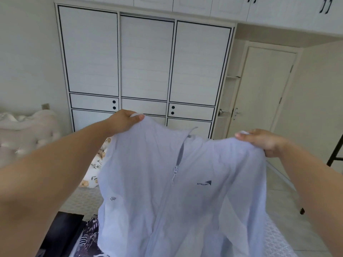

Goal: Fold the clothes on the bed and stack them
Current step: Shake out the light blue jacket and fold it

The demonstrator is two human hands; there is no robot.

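Observation:
A pale lilac zip-up jacket (176, 191) hangs spread in front of me, held up in the air by its two shoulders, front side facing me. My left hand (124, 120) pinches the left shoulder. The right shoulder is pinched by my right hand (259, 140). The zipper runs down the middle, partly open at the collar, with a small dark logo on the chest. The jacket's lower part drops out of view at the bottom edge. A dark patterned garment (89, 236) lies low at the left, partly hidden by the jacket.
The bed (83, 199) with a pale cover lies below, with a bear-print pillow (96, 164) and a tufted headboard (27, 130) at the left. A white wardrobe (144, 67) stands ahead, a cream door (263, 89) to its right. A black frame (336, 153) shows at the right edge.

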